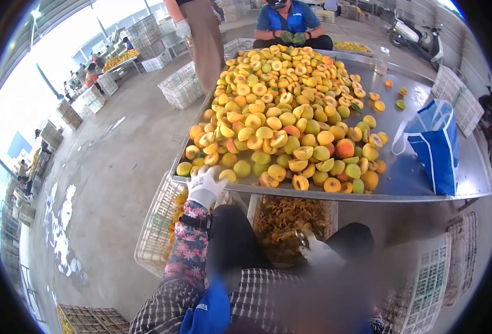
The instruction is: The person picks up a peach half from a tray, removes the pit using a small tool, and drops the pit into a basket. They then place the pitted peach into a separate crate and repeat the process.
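A large heap of halved and whole yellow peaches (290, 111) lies on the metal table (469, 167). My left hand (206, 186), in a white glove, is at the table's near left edge against the closest peaches. Its fingers are spread, and no fruit shows in its grasp. Lower down, my right hand (321, 251), also gloved in white, is closed around a small shiny metal tool (301, 238), whose exact kind I cannot make out. That hand is over a crate of brown peach pits and scraps (285, 220) below the table edge.
A crate with peach pieces (159, 222) stands left of my legs. On the table's right are a blue bag (436, 147) and a clear jar (382, 61). A person in a blue vest (288, 22) sits opposite; another stands at the left. White crates (182, 86) and a scooter (419, 39) are beyond.
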